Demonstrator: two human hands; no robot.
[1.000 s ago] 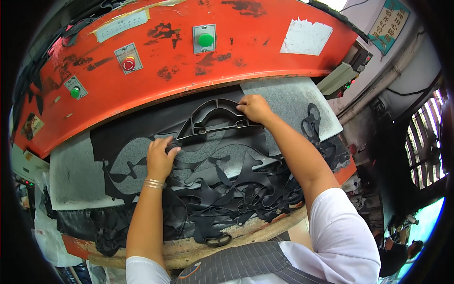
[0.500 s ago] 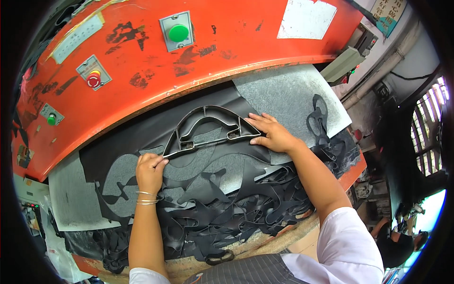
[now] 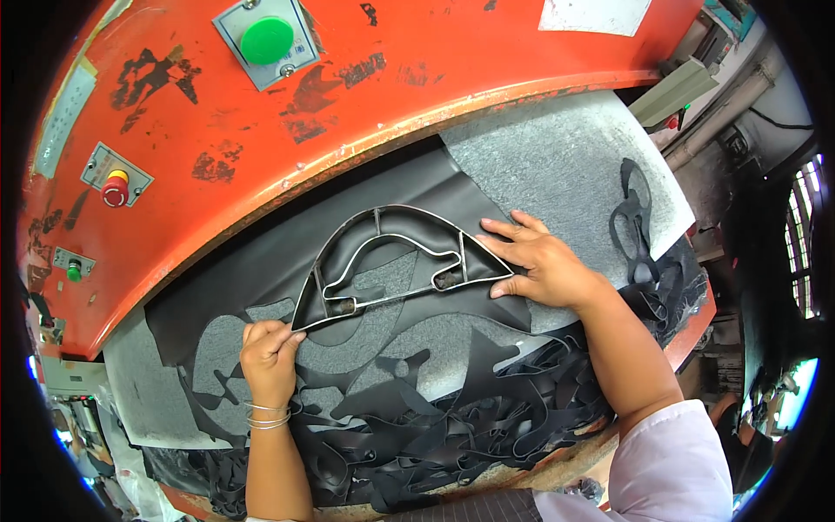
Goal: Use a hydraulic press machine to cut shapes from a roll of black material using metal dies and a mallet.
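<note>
A curved metal cutting die with an arched outline, inner walls and pointed ends lies on a dark leather-like sheet. My left hand, with thin bangles at its wrist, pinches the die's left tip between thumb and fingers. At the opposite tip, my right hand has its thumb along the lower edge and its fingers along the upper edge, straddling the metal. Curved cut-outs in the sheet show the grey board beneath, some of them under the die.
An orange machine body overhangs the board's far side. It carries a large green button, a red knob and a small green button. Dark offcuts heap along the near edge; a looped strip lies at right.
My view has shifted closer to the board. Both hands stay at the die's ends, and the die has come slightly nearer me over the sheet. My right fingers are spread a little wider.
</note>
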